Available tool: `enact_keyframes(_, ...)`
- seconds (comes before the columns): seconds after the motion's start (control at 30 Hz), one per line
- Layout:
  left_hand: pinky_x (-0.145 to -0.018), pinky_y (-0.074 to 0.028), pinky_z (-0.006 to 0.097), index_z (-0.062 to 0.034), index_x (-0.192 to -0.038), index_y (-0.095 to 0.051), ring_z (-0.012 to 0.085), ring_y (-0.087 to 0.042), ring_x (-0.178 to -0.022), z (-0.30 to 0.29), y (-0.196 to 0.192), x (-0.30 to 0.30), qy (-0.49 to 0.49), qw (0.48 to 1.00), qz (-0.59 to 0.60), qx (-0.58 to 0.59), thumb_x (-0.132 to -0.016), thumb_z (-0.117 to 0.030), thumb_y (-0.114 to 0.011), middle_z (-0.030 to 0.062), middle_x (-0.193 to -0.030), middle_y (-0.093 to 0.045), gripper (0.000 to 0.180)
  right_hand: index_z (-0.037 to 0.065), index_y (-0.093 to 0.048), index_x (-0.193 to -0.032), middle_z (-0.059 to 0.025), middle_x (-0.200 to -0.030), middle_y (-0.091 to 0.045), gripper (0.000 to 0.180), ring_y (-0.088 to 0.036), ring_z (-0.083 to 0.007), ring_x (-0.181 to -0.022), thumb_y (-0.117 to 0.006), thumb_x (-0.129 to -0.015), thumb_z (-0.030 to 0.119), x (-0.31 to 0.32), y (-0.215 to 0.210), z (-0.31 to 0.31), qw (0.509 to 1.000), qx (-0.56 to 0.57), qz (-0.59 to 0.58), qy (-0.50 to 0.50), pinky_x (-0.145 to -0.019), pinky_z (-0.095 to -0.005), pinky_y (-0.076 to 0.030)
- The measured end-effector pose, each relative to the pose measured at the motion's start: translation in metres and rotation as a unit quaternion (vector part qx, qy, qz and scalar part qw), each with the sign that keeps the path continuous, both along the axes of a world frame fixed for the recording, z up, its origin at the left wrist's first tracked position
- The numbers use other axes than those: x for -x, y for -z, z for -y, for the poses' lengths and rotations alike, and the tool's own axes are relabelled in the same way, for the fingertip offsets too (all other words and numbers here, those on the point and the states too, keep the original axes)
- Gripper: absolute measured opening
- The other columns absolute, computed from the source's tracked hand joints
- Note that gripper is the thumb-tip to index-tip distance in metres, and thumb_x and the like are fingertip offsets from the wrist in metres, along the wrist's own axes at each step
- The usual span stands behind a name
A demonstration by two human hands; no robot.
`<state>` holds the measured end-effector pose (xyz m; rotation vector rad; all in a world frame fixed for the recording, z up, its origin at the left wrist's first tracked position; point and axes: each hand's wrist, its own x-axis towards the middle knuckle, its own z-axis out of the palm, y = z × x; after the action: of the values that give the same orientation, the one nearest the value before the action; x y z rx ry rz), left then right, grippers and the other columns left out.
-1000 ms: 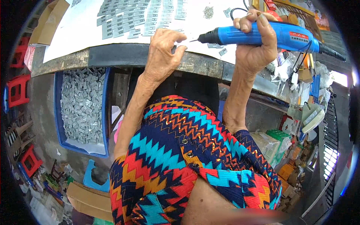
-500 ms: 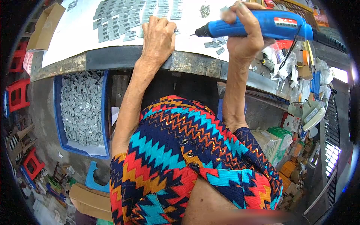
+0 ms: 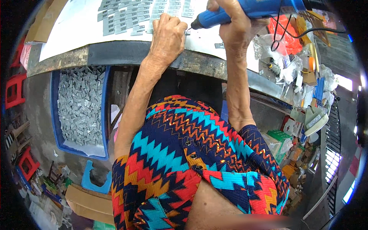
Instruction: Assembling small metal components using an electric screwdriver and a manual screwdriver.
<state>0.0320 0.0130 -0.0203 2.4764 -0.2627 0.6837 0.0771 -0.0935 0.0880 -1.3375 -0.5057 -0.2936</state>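
Observation:
My right hand grips a blue electric screwdriver, held nearly level with its dark nose pointing left. The thin bit reaches down to a small grey piece beside my left fingertips. My left hand rests on the white work surface near its front edge, fingers curled and pressed around that piece, most of which they hide. Beyond and left of this hand lie rows of flat grey pieces, each with a dark slotted part. Another loose grey piece lies beneath the screwdriver, near my right hand.
Below the table at left stands a blue bin full of small grey parts. A cardboard box sits at the table's left end. Plastic bags and loose items crowd the right end. A black cable trails from the screwdriver.
The screwdriver has moved left and away from me, bringing its bit to the piece at my left fingertips. My left hand stays curled. The whole view has shifted slightly.

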Motion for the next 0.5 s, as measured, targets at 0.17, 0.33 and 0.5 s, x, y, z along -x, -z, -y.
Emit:
enact_keyframes(0.17,-0.079,-0.035,0.036,-0.0055,-0.082,-0.063,0.0218,-0.049,-0.09,-0.0014,0.0007,0.0013,-0.001,1.0,-0.011,0.002,-0.072,-0.003,-0.062,0.0035,-0.085,-0.06,0.011,-0.002,-0.057,-0.085,-0.006,-0.067,-0.058,0.015,-0.057,-0.0121,-0.054,-0.064,-0.072,0.0,0.0011,0.0028,-0.003,0.999,0.029,-0.031,0.015,-0.053,-0.0241,-0.047)
enact_keyframes(0.33,-0.078,-0.036,0.037,-0.0052,-0.082,-0.062,0.0222,-0.049,-0.089,-0.002,0.0039,0.0,0.001,1.0,0.011,0.002,-0.072,-0.004,-0.062,0.0038,-0.084,-0.059,0.01,-0.001,-0.057,-0.085,-0.0058,-0.066,-0.058,0.016,-0.058,-0.0121,-0.055,-0.065,-0.072,0.001,0.0056,-0.0003,-0.0075,0.997,0.043,-0.045,0.037,-0.054,-0.0236,-0.048)
enact_keyframes(0.5,-0.078,-0.036,0.037,-0.0052,-0.083,-0.062,0.0221,-0.049,-0.088,-0.0017,0.0045,-0.0002,0.004,1.0,0.002,0.009,-0.073,-0.004,-0.062,0.004,-0.083,-0.058,0.01,-0.002,-0.057,-0.085,-0.0058,-0.066,-0.058,0.016,-0.058,-0.0123,-0.056,-0.065,-0.072,0.001,0.002,0.0048,-0.007,0.998,0.049,-0.017,0.023,-0.054,-0.0238,-0.048)
